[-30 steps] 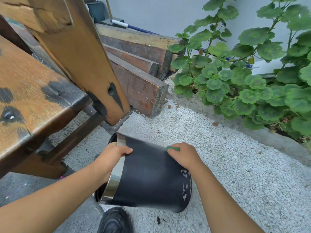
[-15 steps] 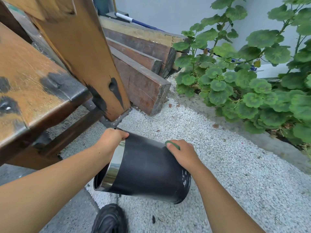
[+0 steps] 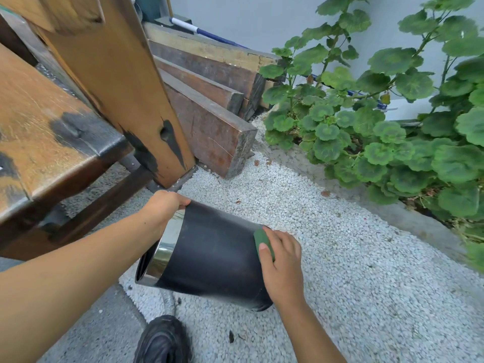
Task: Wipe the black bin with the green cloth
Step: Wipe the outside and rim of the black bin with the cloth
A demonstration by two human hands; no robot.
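Bin (image 3: pixel 209 258) is tipped over, long axis running from rim at left to base at right. Left hand (image 3: pixel 163 208) grips the rim; right hand (image 3: pixel 281 260) presses the green cloth (image 3: pixel 262 241) near the base, so I'd wipe leftward.

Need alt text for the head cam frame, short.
A person tilts a black bin on its side over white gravel, the left hand gripping its shiny metal rim while the right hand presses a green cloth to the wall near the base. A wooden bench, stacked beams and a leafy plant lie beyond.
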